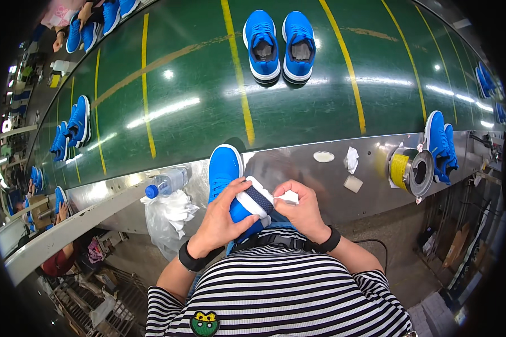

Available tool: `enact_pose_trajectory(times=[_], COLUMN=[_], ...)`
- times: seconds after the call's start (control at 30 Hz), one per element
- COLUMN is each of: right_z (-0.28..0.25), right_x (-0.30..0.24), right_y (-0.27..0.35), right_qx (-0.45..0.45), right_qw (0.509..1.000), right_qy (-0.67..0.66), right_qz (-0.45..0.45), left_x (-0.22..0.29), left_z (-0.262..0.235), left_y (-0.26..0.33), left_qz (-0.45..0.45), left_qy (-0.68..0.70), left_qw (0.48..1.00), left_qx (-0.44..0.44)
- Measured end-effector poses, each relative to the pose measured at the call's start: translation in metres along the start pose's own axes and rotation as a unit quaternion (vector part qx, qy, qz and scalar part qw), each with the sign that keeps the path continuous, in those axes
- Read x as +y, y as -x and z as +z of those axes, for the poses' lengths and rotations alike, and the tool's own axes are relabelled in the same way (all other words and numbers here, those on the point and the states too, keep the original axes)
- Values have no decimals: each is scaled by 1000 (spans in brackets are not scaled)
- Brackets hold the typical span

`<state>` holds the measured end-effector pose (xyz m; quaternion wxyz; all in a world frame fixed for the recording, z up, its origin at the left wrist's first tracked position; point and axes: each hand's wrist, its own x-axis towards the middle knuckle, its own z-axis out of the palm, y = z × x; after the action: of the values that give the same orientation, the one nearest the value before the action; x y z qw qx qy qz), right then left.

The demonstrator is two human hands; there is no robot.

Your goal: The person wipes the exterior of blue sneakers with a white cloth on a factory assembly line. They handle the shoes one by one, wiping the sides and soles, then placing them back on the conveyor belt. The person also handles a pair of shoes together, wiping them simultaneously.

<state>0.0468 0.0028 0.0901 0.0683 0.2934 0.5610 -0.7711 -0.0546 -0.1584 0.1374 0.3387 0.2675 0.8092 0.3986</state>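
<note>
Both hands grip blue mesh sneaker (pixel 226 168) — left hand (pixel 222 216) fingers wrapped round heel, right hand (pixel 303 210) pinching white cloth (pixel 289 196).

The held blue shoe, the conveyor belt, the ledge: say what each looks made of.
Blue shoe: smooth synthetic or leather upper, probably, with a white rubbery sole edge. Conveyor belt: glossy green rubber or plastic, mirroring lamps. Ledge: brushed metal, dull grey sheen.
</note>
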Motion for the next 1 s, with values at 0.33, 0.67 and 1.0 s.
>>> enact_pose_trajectory(times=[0.33,0.67,1.0], right_z=[-3,-4,1], right_x=[-5,-23,-13], right_y=[0,-8,-8], right_qx=[17,-58,-49], right_qw=[997,997,999], right_qy=[-75,43,-4], right_qz=[10,-26,-3], left_x=[7,6,3], left_z=[-3,-5,-10], left_y=[1,2,7], left_qz=[-9,9,11], left_qy=[0,-7,-7], left_qw=[1000,1000,1000], left_qx=[-2,0,2])
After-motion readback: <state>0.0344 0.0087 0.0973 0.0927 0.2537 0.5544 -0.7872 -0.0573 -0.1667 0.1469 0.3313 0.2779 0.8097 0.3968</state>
